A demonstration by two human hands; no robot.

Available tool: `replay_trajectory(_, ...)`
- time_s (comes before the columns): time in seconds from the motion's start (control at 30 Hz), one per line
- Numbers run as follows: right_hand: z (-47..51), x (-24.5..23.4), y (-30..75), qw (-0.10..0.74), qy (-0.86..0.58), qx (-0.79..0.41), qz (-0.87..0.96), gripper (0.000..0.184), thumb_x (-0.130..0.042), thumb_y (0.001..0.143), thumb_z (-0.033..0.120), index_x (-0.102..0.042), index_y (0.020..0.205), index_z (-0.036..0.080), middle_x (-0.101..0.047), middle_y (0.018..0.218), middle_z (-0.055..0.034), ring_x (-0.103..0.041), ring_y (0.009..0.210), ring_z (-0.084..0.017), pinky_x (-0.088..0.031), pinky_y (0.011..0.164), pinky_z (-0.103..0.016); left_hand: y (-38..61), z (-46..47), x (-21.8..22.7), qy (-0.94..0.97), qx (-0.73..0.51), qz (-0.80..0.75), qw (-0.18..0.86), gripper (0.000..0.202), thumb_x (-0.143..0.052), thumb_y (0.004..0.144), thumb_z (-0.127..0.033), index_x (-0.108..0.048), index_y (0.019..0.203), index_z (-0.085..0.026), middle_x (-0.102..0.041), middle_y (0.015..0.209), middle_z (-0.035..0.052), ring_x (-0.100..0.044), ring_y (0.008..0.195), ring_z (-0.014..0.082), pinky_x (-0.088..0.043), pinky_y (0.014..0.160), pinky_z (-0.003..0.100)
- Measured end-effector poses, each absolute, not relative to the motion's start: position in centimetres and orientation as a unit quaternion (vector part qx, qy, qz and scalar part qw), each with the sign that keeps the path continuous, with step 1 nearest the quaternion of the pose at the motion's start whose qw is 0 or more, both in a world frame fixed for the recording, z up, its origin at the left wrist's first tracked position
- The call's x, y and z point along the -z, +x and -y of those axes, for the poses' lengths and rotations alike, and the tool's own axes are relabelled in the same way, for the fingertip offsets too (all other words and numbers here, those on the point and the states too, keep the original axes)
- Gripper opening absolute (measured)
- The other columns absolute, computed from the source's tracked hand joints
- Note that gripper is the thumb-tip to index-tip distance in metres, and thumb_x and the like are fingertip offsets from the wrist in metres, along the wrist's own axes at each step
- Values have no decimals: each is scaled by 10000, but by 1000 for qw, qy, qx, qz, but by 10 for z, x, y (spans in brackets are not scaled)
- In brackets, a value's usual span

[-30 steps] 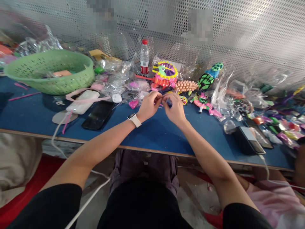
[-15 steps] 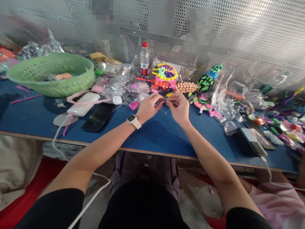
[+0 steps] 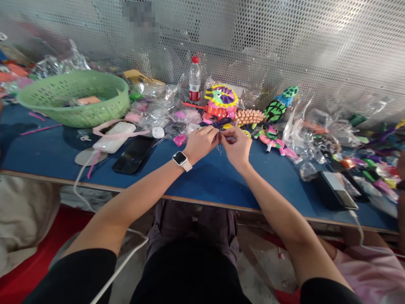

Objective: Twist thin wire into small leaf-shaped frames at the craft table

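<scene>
Blue table (image 3: 205, 181) carries everything. Above its middle I see my left hand (image 3: 200, 144) and right hand (image 3: 238, 147) meeting, the fingers (image 3: 215, 134) of both pinched narrow on a small piece (image 3: 225, 137) too tiny to identify. Colourful toys (image 3: 221, 99) sit just beyond, and a black phone (image 3: 133, 154) lies to the left.

This looks like a small toy-assembly or packing workshop. A blue worktable (image 3: 47, 152) stands against a perforated metal screen (image 3: 284, 46) and is crowded with bright plastic toy figures (image 3: 221, 99), loose coloured parts (image 3: 373, 166) and heaps of clear plastic bags (image 3: 155, 105). A green sorting basket (image 3: 74, 99) sits at one end, with a water bottle (image 3: 195, 79) and phones (image 3: 133, 154) among the clutter.
</scene>
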State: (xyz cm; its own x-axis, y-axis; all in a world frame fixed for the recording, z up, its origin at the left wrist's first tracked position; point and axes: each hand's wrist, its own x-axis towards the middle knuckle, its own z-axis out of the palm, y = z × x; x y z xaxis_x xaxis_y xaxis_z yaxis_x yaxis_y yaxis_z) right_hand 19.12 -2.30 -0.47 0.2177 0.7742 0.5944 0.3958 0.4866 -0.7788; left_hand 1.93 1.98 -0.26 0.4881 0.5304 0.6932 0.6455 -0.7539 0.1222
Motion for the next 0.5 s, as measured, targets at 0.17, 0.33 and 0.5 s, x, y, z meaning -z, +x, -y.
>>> replay_trajectory(0.17, 18, 4, 200, 599, -470, -150, 630, 85, -767, 966, 318, -712, 924, 269, -824, 906, -7, -796, 819, -189, -716, 770, -347, 18, -19, -1, -868, 356, 344, 31, 272, -534, 1170, -152, -797, 1237, -164, -827, 1157, 144, -821, 1001, 270, -601, 793, 364)
replay_trajectory(0.33, 16, 1, 209, 588, -451, -165, 651, 139, -783, 974, 373, -689, 948, 274, -821, 928, -16, -795, 845, -200, -705, 777, -363, 19, -20, -2, -859, 379, 340, -46, 235, -524, 1176, -166, -756, 1214, -173, -802, 1182, 142, -792, 989, 264, -608, 844, 381)
replay_trajectory(0.5, 14, 4, 211, 586, -446, -217, 641, 254, -856, 937, 421, -657, 1024, 289, -822, 976, -19, -805, 870, -199, -686, 737, -340, 20, -24, -1, -843, 416, 320, -121, 137, -616, 1102, -129, -724, 1052, -198, -798, 1069, 105, -771, 950, 247, -614, 886, 391)
